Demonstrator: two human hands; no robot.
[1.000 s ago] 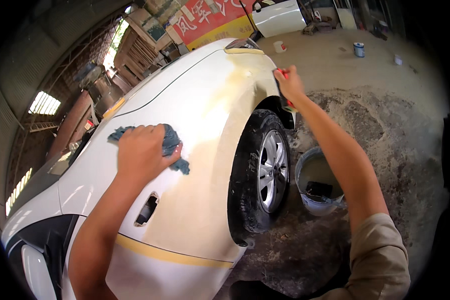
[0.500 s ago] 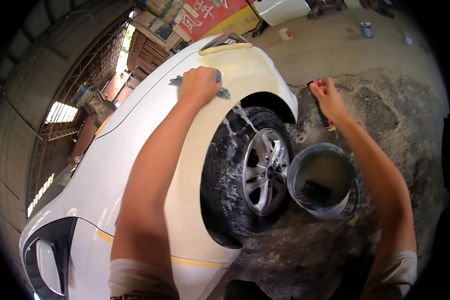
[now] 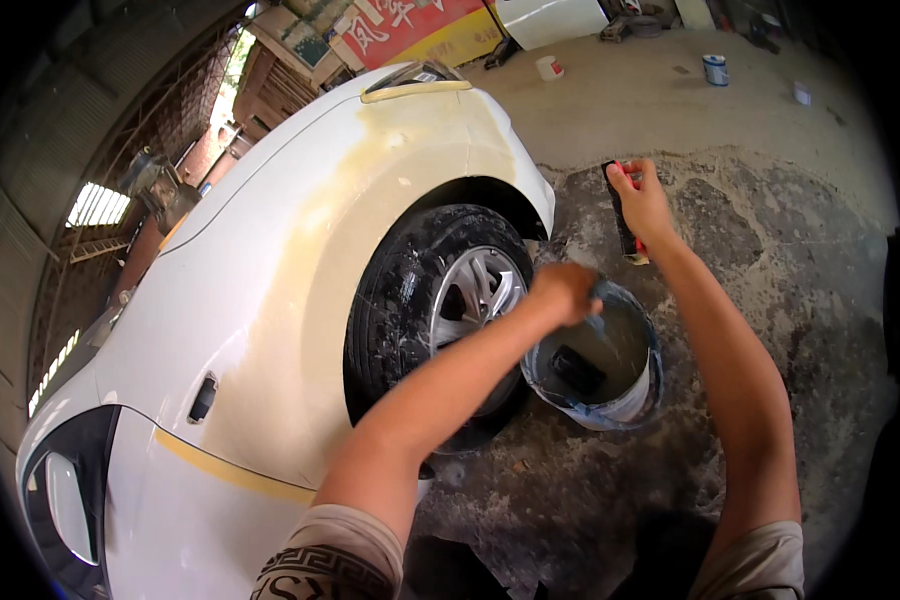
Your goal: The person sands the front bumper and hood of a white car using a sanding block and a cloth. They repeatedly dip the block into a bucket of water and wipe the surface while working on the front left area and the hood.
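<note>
My left hand (image 3: pixel 562 292) is closed over the rim of a bucket (image 3: pixel 625 408) of cloudy water. A bit of blue-grey cloth (image 3: pixel 597 300) shows at its fingers; the rest is hidden. Out to the right, beyond the bucket, my right hand (image 3: pixel 650 212) grips a long black and red block (image 3: pixel 625 225), which looks like a sanding block. Left of both hands stands a white car's fender (image 3: pixel 315 245), covered in patches of yellowish filler or primer. A dark object (image 3: pixel 577 370) lies in the bucket's water.
The car's wheel (image 3: pixel 420 285), wet with pale streaks, stands close beside the bucket. Yellow tape (image 3: pixel 232 472) runs along the door edge. Stained concrete floor (image 3: pixel 770 260) spreads to the right. Farther off are a white tub (image 3: pixel 549 68) and a blue can (image 3: pixel 715 70).
My left hand has moved with the cloth from the fender down and right to the bucket. My right hand still holds the block. The view has shifted slightly.
</note>
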